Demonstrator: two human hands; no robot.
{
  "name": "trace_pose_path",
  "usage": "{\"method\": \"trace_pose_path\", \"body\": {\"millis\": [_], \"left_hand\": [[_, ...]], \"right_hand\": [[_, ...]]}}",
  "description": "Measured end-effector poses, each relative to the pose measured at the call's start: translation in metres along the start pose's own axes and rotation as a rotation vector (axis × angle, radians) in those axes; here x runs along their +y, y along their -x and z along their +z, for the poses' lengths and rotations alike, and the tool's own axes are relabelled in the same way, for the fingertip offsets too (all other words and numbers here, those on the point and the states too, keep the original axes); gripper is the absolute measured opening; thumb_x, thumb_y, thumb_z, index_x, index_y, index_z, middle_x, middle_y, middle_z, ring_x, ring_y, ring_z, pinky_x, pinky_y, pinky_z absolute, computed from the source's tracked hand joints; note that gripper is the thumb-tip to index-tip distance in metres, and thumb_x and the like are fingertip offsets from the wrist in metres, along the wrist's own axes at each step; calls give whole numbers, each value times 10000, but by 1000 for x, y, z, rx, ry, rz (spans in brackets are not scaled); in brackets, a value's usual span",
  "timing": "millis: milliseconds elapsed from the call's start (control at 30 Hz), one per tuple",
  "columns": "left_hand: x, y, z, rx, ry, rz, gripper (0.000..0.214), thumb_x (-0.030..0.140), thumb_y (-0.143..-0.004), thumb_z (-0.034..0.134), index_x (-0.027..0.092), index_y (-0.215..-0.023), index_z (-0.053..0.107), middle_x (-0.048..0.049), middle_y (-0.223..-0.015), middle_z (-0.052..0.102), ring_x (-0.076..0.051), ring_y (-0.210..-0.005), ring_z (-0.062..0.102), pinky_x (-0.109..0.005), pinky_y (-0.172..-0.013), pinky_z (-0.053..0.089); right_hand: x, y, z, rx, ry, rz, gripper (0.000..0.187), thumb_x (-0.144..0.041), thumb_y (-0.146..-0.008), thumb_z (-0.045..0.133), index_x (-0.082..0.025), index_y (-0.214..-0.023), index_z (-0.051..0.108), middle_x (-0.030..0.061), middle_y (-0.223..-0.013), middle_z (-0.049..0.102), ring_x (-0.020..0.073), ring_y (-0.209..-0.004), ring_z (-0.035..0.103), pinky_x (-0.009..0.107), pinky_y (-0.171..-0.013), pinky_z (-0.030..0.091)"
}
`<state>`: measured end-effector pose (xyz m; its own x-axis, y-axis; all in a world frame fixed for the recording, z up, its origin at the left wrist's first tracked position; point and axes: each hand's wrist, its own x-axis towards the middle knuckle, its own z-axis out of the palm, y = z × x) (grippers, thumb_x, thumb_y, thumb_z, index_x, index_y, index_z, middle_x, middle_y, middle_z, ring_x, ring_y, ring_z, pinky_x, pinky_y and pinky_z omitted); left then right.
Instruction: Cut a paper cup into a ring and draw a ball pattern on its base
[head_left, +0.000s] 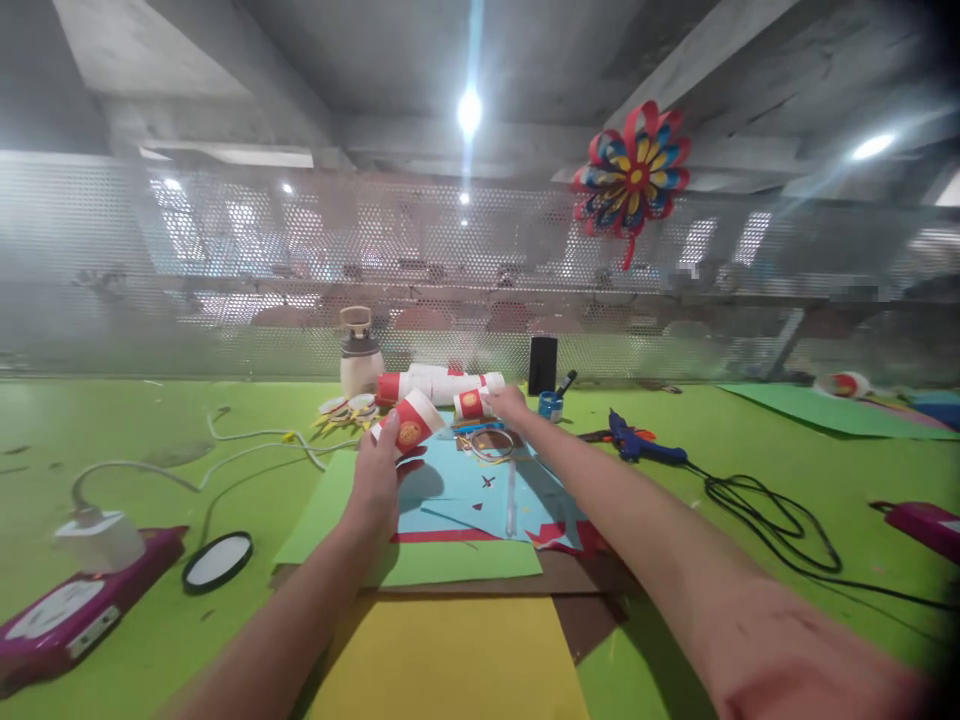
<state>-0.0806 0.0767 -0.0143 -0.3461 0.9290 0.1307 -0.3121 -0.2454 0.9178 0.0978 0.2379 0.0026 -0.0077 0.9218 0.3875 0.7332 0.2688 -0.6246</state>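
Note:
My left hand [375, 480] is closed round a red and white paper cup [412, 422] with a gold emblem, held tilted above the coloured paper sheets [457, 500]. My right hand [506, 403] reaches farther out and its fingers rest on another red and white paper cup [471, 403] lying on its side. Behind it lies a row of more such cups [431, 385]. Whether the right fingers grip the cup or only touch it is unclear.
A blue glue gun [637, 443] with a black cord [765, 520] lies to the right. A small blue pot [550, 405], a black box [542, 365] and a jar [360, 362] stand at the back. A round mirror [217, 561], charger [97, 538] and pink devices [67, 620] lie left. A paper pinwheel [632, 175] hangs on the mesh wall.

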Motion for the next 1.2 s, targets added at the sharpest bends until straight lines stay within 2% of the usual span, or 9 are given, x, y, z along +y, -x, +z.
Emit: {"method": "trace_pose_path", "body": {"millis": [100,233,400,567,667,833,933,1033,1200], "left_hand": [[-4,2,2,-32,-38,-15,481,528,-769,642,175,-1081,548,-69,-972,637,-161,-694,633,-283,-593,505],[-10,8,8,-128,-84,-52,476,476,-718,720,157,-1044,583,-90,-966,659,-199,-765,638,-299,-595,516],[-12,19,15,-306,-82,-105,465,390,-670,793,140,-1020,616,-115,-1011,689,-247,-875,660,-329,-678,540],[-8,26,17,-428,-12,-147,560,294,-706,777,174,-1204,553,-106,-1081,692,-233,-874,680,-346,-731,562],[-4,30,18,-434,11,-164,622,249,-712,768,186,-1271,502,-91,-1096,683,-202,-852,680,-313,-712,572],[0,36,22,-425,15,-154,721,213,-663,808,173,-1298,467,-84,-1028,677,-179,-768,671,-304,-671,574],[1,39,24,-418,26,-114,695,205,-626,831,181,-1235,499,-76,-1039,672,-185,-825,666,-290,-700,558],[3,40,25,-439,32,-72,576,215,-624,834,159,-1129,564,-82,-1050,668,-193,-898,651,-290,-763,537],[7,39,23,-498,52,-30,537,205,-632,838,165,-1101,581,-79,-1039,682,-199,-901,648,-307,-799,521]], "right_hand": [[6,2,-14,-70,118,69,303,-328,-929,580,-170,-1186,593,77,-1211,602,229,-1019,619,409,-847,535],[22,23,-55,-130,238,63,302,-336,-929,577,-169,-1179,600,71,-1213,603,235,-1020,618,409,-848,534],[55,81,-124,-258,345,0,289,-343,-930,574,-155,-1146,612,69,-1173,621,226,-998,625,408,-840,533],[80,146,-175,-463,425,-44,283,-379,-916,570,-149,-1060,650,49,-966,677,184,-849,640,364,-781,512],[84,172,-182,-539,472,-49,430,-333,-795,653,-189,-1200,642,74,-978,686,233,-868,633,312,-741,464],[82,186,-169,-557,535,-18,776,-221,-690,622,-300,-1434,416,125,-1119,637,312,-957,615,315,-683,411],[83,183,-161,-555,544,36,802,-227,-671,617,-292,-1441,400,148,-1116,632,331,-937,619,315,-646,398],[87,177,-158,-564,504,89,782,-212,-643,621,-267,-1405,451,142,-1118,636,300,-883,634,292,-612,398],[93,172,-159,-565,380,168,625,-169,-597,622,-236,-1218,610,54,-845,663,204,-648,616,245,-509,366]]}}
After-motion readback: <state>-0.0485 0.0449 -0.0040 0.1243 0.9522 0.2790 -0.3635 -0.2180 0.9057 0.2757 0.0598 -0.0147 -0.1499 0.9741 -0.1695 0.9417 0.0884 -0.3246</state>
